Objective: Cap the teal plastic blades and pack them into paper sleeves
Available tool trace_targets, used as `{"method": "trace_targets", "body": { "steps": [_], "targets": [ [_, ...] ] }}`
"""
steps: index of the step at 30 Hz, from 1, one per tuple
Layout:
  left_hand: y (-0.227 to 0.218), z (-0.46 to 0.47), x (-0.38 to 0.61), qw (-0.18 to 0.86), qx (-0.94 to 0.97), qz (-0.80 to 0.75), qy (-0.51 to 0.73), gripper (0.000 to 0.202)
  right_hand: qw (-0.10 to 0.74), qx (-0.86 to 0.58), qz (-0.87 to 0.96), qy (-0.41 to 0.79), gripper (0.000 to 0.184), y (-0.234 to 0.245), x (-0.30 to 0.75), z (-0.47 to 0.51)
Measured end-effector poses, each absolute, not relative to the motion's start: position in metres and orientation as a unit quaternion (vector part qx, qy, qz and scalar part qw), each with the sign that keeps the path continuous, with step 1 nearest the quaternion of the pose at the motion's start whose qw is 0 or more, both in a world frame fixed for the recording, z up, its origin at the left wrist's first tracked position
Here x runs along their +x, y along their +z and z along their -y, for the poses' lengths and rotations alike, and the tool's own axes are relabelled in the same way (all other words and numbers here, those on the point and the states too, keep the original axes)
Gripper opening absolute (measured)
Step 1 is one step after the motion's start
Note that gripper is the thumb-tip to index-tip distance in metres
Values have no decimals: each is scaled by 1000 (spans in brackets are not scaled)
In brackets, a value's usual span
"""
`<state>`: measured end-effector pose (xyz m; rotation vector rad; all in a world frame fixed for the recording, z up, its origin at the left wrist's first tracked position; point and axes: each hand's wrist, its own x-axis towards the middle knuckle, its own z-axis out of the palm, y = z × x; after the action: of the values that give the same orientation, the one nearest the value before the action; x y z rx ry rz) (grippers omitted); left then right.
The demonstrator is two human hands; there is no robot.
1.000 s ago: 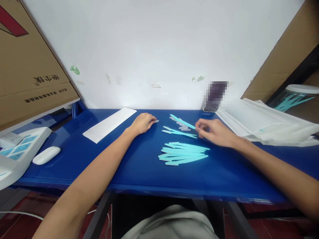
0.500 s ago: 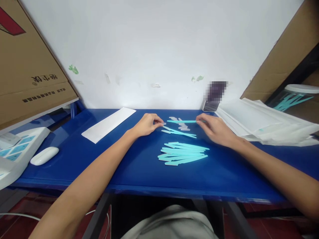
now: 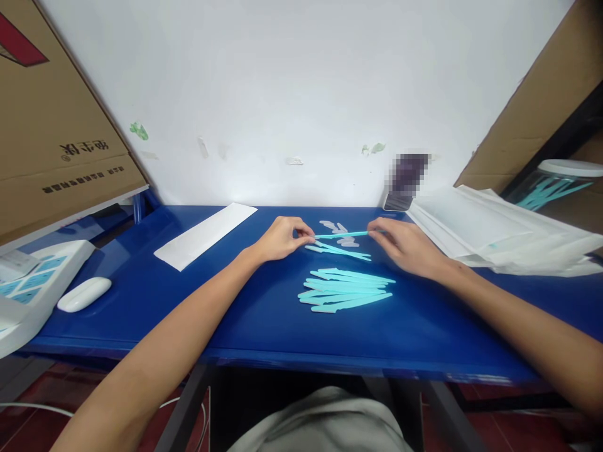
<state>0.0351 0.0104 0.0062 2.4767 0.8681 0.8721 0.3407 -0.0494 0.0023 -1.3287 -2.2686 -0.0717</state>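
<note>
My right hand point(image 3: 400, 243) pinches the handle end of a turquoise eyebrow razor point(image 3: 346, 235), held nearly level above the table. At the razor's other end, my left hand point(image 3: 286, 238) has its fingertips closed around a small clear blade cap, mostly hidden by the fingers. Just below lie a few turquoise razors with clear caps on their heads point(image 3: 346, 252). Nearer me, several razors without caps point(image 3: 348, 290) lie fanned in a pile. Loose clear caps point(image 3: 347, 241) are scattered behind the held razor.
On the blue table point(image 3: 264, 320), a white paper strip point(image 3: 205, 235) lies at left, near a white oval case point(image 3: 85, 295) and a white tray point(image 3: 51, 289). A phone point(image 3: 399, 198) leans on the wall beside stacked white sheets point(image 3: 499, 232). A lidded jar point(image 3: 560, 185) holds more razors.
My left hand has moved slightly right and my right hand slightly left. The razor's head now meets the left fingertips, where the cap showed apart from it before.
</note>
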Motion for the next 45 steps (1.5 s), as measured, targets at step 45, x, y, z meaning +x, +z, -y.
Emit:
{"method": "trace_targets", "body": {
  "steps": [45],
  "targets": [
    [-2, -2, 72, 49, 952, -293, 68, 56, 31, -425, 875, 229, 4, 36, 337, 72]
  ]
}}
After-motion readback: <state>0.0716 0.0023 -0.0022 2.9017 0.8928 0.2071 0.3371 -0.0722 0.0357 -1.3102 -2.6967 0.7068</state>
